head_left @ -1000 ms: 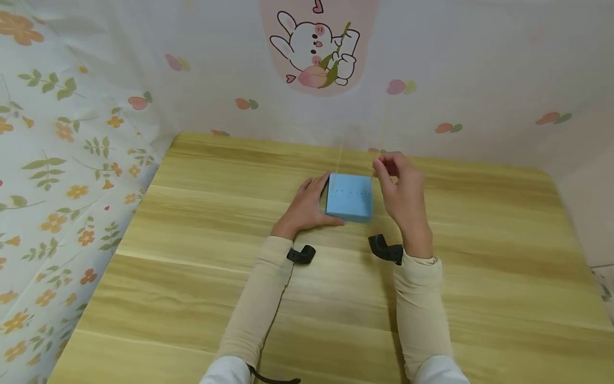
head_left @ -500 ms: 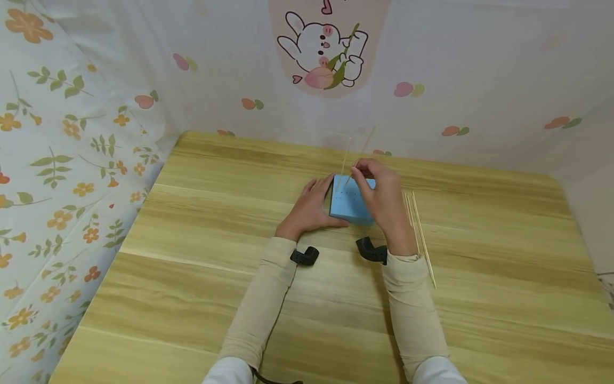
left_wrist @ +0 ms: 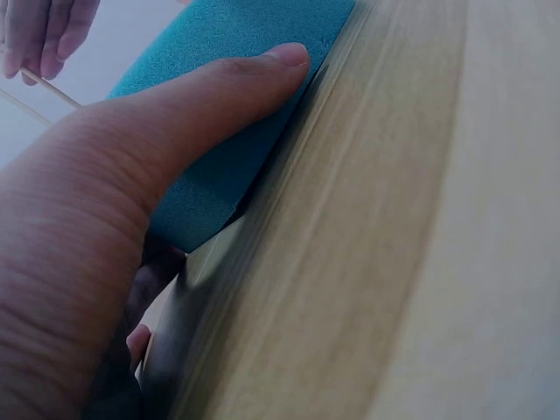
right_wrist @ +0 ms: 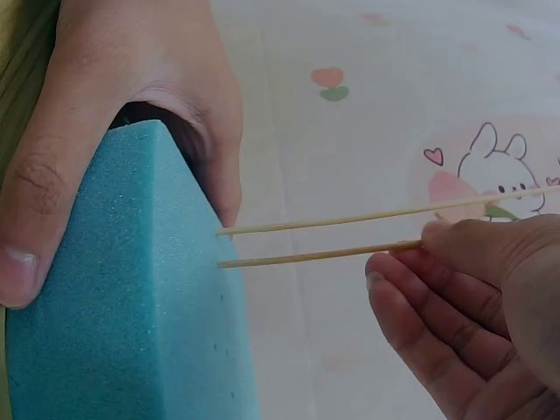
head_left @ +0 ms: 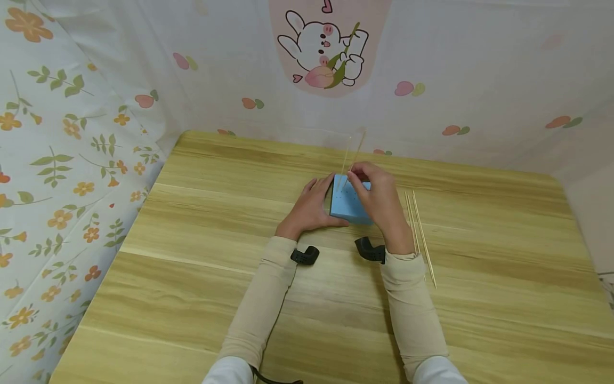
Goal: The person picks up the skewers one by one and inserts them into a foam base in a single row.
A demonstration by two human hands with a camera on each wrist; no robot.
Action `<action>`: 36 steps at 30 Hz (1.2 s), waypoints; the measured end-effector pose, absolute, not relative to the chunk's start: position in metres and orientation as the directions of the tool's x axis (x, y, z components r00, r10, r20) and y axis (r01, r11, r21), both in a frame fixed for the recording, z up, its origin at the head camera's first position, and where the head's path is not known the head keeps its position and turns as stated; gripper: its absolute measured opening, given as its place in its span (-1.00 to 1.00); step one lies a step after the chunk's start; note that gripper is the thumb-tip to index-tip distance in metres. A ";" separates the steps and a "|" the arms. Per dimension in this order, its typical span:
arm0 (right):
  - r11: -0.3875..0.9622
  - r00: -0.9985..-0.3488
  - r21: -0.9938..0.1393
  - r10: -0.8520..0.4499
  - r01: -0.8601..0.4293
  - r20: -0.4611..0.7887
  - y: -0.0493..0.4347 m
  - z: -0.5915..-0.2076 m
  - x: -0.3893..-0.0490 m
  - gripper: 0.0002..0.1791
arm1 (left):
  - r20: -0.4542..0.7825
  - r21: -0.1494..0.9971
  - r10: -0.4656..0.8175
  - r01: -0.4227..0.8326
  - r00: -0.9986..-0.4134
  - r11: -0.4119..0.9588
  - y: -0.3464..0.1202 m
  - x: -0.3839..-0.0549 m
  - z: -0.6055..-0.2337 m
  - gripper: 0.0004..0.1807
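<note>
A light blue foam block [head_left: 341, 207] lies on the table, small holes dotting its top. My left hand [head_left: 309, 210] grips it from the left, with the thumb along the front side, as the left wrist view also shows the thumb [left_wrist: 232, 92]. One thin bamboo skewer [right_wrist: 332, 220] stands in the block by itself. Beside it, my right hand [head_left: 381, 197] pinches a second skewer [right_wrist: 306, 257] between thumb and fingertips. The lower end of that one meets the block's top right next to the first, and it leans slightly to the right in the head view.
Several loose skewers [head_left: 424, 240] lie on the wooden table [head_left: 503, 256] just right of my right forearm. A patterned white cloth [head_left: 216, 64] hangs behind the table's back edge, and a floral cloth [head_left: 62, 186] covers the left side.
My right hand has come leftward from the block's right edge, bringing the pinched skewer's lower end to the block's top beside the standing one. My left hand keeps its grip.
</note>
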State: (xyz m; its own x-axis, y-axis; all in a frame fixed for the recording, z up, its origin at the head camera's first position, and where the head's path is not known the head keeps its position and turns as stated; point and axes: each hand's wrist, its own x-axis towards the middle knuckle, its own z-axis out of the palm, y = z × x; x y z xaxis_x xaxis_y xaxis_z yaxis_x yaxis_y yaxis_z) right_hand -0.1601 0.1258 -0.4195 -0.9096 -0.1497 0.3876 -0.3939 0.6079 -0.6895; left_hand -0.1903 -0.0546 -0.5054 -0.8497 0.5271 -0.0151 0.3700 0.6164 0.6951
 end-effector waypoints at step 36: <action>0.717 -0.951 -0.628 -0.195 -0.304 0.239 0.149 -0.422 -0.146 -0.74 | -0.010 0.704 0.508 0.355 -0.861 0.616 -0.054 -0.190 -0.507 0.43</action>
